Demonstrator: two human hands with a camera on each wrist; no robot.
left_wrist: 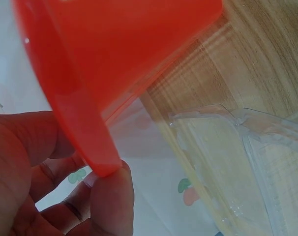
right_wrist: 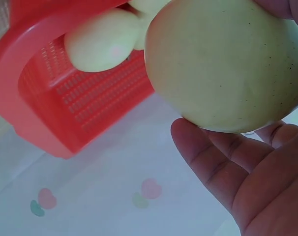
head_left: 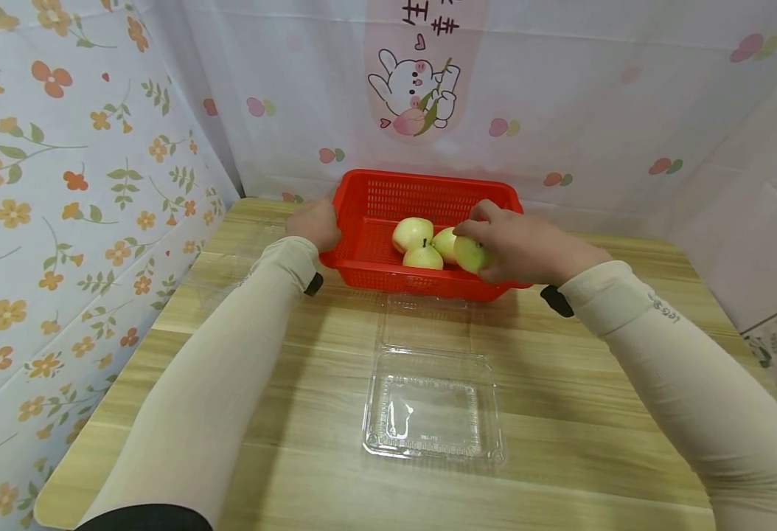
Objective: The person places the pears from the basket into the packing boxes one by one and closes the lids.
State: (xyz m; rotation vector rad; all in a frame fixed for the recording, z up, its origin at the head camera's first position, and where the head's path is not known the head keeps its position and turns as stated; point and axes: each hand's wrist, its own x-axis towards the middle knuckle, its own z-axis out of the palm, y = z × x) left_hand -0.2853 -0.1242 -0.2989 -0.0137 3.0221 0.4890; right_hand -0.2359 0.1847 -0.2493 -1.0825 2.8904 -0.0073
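A red plastic basket (head_left: 422,284) with slotted walls stands at the back of the table. My left hand (head_left: 315,223) grips its left rim; in the left wrist view the thumb and fingers pinch the red edge (left_wrist: 97,160). Over the basket's right end, my right hand (head_left: 521,242) holds a pale green pear (head_left: 471,254). Its fingers curl round the pear, which fills much of the right wrist view and shows small dark specks (right_wrist: 223,69). Three more yellowish pears lie inside: one at the back (head_left: 411,233), one in front with its stem up (head_left: 423,257), and one partly hidden.
An open clear plastic clamshell box (head_left: 431,413) lies in front of the basket, its lid (head_left: 426,322) towards the basket. More clear plastic packaging (head_left: 239,247) sits at the table's left back, beside my left forearm. Patterned cloth walls (head_left: 282,96) border the wooden table (head_left: 561,457).
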